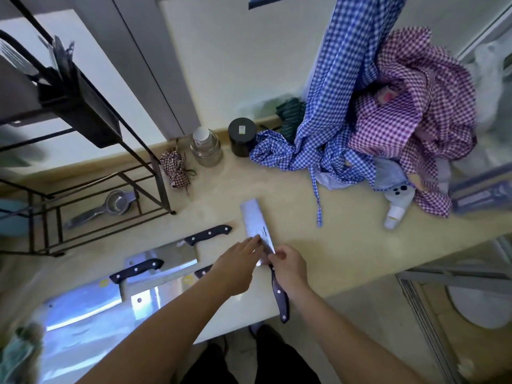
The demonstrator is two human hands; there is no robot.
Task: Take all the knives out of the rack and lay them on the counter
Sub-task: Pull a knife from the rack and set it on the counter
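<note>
A long knife (255, 220) with a dark riveted handle lies on the beige counter (346, 245), blade pointing away from me. My right hand (291, 270) pinches it where blade meets handle. My left hand (238, 264) rests its fingertips flat on the blade. To the left lie three cleavers with dark handles: one (177, 253) farther back, one (91, 297) nearer and left, and a third (155, 292) partly under my left arm. The black knife holder (80, 106) hangs on the metal rack (91, 189) at upper left, with blurred utensils sticking out of it.
A glass jar (206, 148), a dark canister (242, 137) and a small checked cloth bundle (176, 167) stand by the wall. Blue (332, 112) and purple checked cloths (410, 106) pile at the right. A metal squeezer (110, 206) lies under the rack. The counter's front edge runs just below my hands.
</note>
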